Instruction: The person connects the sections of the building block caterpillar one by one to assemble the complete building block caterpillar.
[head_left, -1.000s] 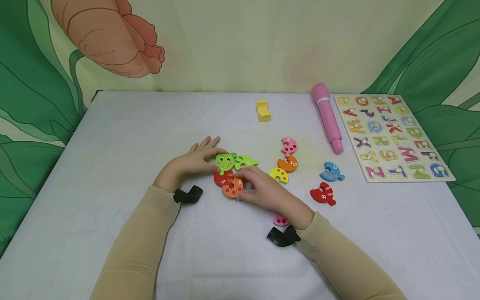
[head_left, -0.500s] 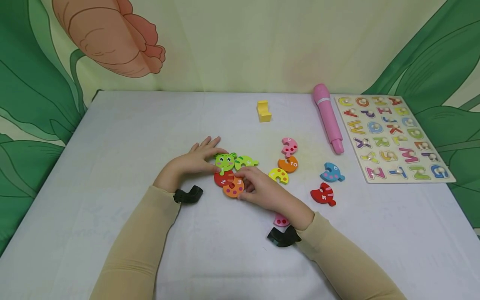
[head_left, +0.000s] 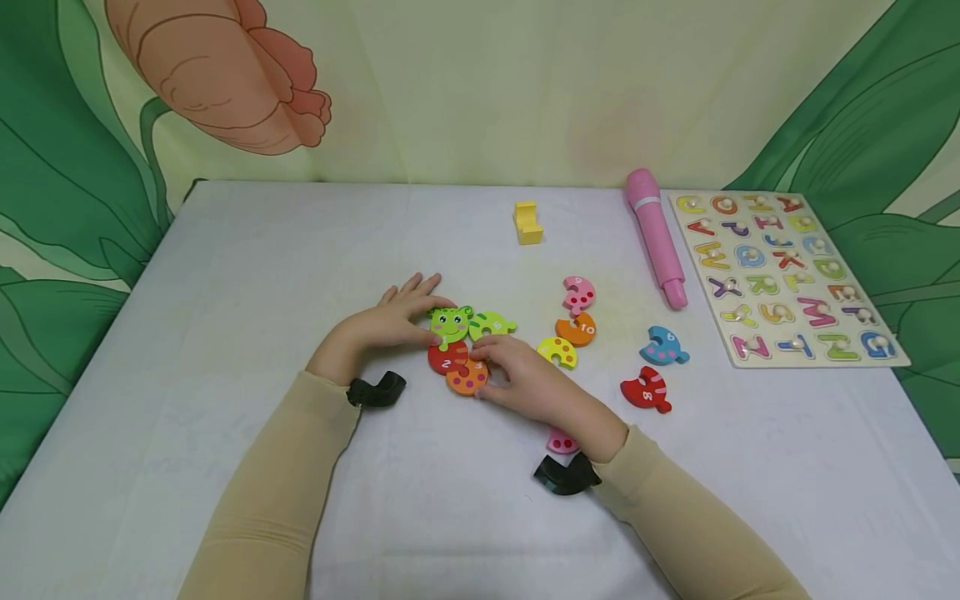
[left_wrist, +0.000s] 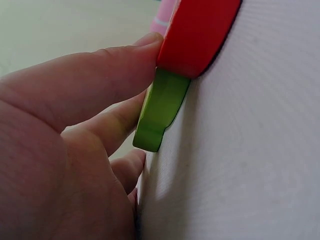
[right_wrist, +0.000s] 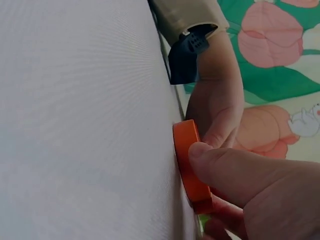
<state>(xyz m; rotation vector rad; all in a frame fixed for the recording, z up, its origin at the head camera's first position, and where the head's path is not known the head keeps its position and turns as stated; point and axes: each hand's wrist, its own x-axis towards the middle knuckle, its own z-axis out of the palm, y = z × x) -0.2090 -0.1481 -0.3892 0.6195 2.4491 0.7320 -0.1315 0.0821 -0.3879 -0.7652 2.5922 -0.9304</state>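
In the head view, my left hand [head_left: 382,325] holds a green puzzle piece with a smiling face [head_left: 450,323] between thumb and index finger, the other fingers spread. Just below lies the red piece [head_left: 447,358] numbered 2, its edge near the left thumb in the left wrist view. My right hand [head_left: 528,379] pinches the orange spotted piece [head_left: 467,381] numbered 3, which fits against the red one. In the right wrist view the thumb presses the orange piece's edge [right_wrist: 188,165]. A green striped piece [head_left: 489,323] numbered 5 sits beside the face, above the right fingers.
Right of the hands lie yellow [head_left: 558,350], orange [head_left: 576,330], pink [head_left: 579,292], blue [head_left: 662,346] and red [head_left: 643,389] pieces. Another pink piece [head_left: 562,442] is partly under the right wrist. Farther back are a yellow block [head_left: 528,229], a pink microphone-shaped toy [head_left: 658,242] and an alphabet board [head_left: 900,357].
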